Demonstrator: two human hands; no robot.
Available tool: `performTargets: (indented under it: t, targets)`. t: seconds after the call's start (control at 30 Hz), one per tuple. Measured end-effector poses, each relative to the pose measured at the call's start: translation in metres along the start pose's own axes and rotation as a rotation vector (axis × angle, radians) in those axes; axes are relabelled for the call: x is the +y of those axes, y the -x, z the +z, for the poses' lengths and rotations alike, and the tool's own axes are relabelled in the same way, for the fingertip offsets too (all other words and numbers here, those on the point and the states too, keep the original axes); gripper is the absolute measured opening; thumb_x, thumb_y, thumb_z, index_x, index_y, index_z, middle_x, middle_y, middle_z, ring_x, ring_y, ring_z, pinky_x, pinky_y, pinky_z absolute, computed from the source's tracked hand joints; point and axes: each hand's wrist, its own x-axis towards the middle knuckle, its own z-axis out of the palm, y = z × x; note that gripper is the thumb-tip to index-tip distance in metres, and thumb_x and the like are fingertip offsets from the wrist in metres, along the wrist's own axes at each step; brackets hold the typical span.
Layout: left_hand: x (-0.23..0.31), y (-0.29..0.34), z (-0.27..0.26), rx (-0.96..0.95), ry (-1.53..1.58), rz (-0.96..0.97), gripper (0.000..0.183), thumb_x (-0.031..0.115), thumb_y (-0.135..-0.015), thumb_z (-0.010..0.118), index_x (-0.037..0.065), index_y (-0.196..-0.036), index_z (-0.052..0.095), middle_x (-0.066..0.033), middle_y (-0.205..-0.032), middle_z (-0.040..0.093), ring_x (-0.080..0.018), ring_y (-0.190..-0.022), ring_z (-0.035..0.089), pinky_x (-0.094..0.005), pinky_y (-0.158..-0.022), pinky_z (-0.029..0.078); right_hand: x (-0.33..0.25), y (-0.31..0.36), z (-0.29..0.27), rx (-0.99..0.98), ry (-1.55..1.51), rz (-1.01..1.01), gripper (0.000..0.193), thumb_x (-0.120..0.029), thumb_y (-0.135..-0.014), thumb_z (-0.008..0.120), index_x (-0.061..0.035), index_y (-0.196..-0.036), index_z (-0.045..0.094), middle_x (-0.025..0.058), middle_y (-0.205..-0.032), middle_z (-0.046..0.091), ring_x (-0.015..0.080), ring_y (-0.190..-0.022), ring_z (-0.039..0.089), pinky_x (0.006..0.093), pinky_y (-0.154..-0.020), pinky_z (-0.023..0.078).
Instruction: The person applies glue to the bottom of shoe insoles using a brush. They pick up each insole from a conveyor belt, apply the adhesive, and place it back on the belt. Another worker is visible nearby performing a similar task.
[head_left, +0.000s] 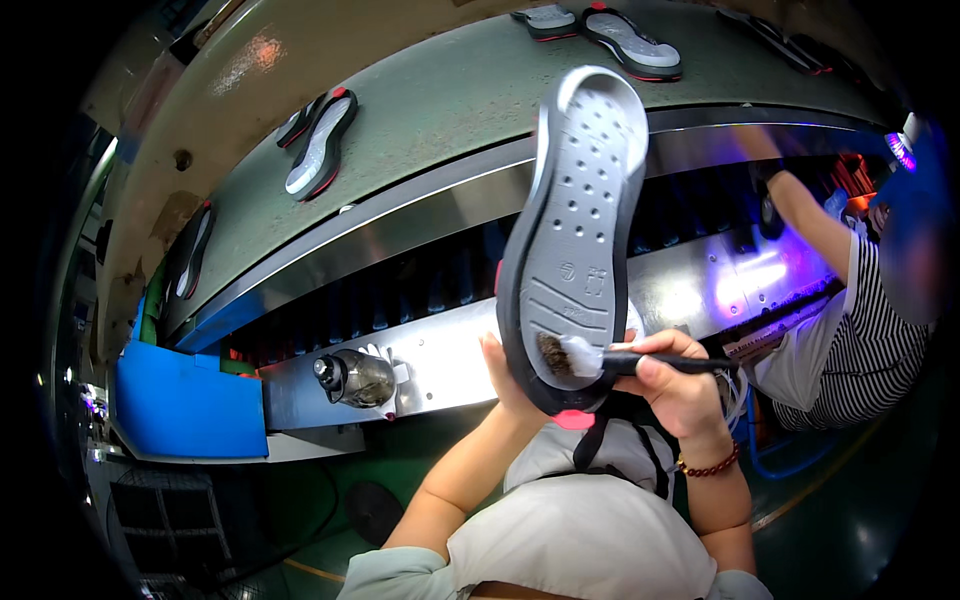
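Observation:
My left hand [510,378] holds up a shoe sole [570,260] with a grey inner face, a dark rim and a pink tab at its near end. Its fingers are mostly hidden behind the sole. Small dimples dot the far half, and slanted grooves cross the near half. Between the thumb and fingers of my right hand [680,385] is a brush [690,362] with a black handle. White stuff coats part of the brush head, and its dark bristles touch the sole's inner face near the pink tab. A beaded bracelet circles my right wrist.
Beyond a metal edge, a green conveyor belt [430,85] carries several more soles [325,145]. A dark bottle [358,378] stands on the metal shelf [440,370] below. A blue box [185,400] sits at left. At right, a person in a striped sleeve [880,340] reaches toward the bench.

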Motion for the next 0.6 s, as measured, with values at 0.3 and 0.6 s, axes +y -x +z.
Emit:
performTargets:
  t: [0.3, 0.6]
  targets:
    - [0.006, -0.013, -0.004, -0.016, 0.189, -0.132, 0.085, 0.062, -0.07, 0.046, 0.006, -0.131, 0.031, -0.0211, -0.127, 0.039, -0.0398, -0.109, 0.046, -0.0584, -0.092, 0.035, -0.003, 0.002, 0.007, 0.038, 0.432, -0.223, 0.015, 0.003, -0.075, 0.062, 0.0034, -0.09, 0.061, 0.015, -0.092, 0.064, 0.0163, -0.081, 0.061, 0.0253, -0.077, 0.046]
    - [0.009, -0.024, -0.005, 0.005, 0.217, -0.139, 0.084, 0.062, -0.071, 0.043, 0.007, -0.133, 0.029, -0.0215, -0.128, 0.037, -0.0409, -0.11, 0.045, -0.0604, -0.093, 0.033, -0.012, 0.0, 0.001, -0.013, 0.629, -0.268, 0.016, 0.004, -0.073, 0.062, 0.0035, -0.089, 0.063, 0.0114, -0.087, 0.063, 0.0118, -0.076, 0.059, 0.0229, -0.07, 0.046]
